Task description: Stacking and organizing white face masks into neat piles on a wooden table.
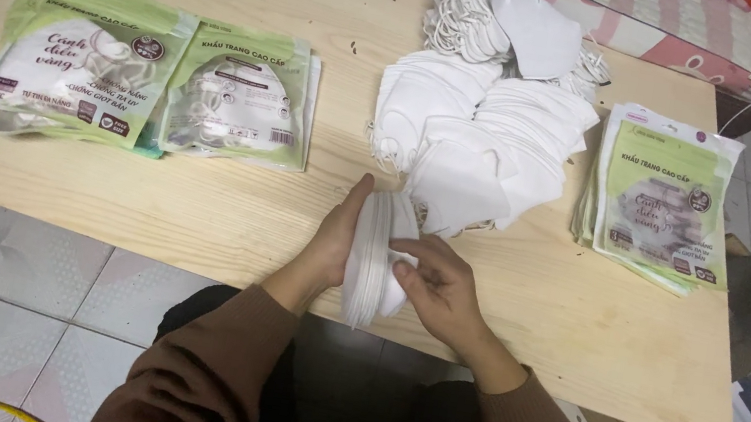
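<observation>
Pale wooden tabletop (196,203) fills most of the frame, with filled green mask packets (155,81) at upper left, a loose heap of white masks (485,123) at upper centre and flat green packets (663,201) at right. At lower centre, a small stack of white folded masks (375,256) stands on edge at the tabletop's near edge, the left hand (336,235) flat against its left face and the right hand (439,286) closed on its right side. Squaring this stack well probably calls for even pressure from both sides, so that no mask slips out of the grip.

A small stack of white masks (375,259) is held on edge at the near edge of the table (224,217), pressed between the left hand (338,235) and the right hand (440,287). A pile of loose masks (483,133) is seen just behind. Filled packets (155,81) are laid at the left, empty pouches (663,201) at the right.
</observation>
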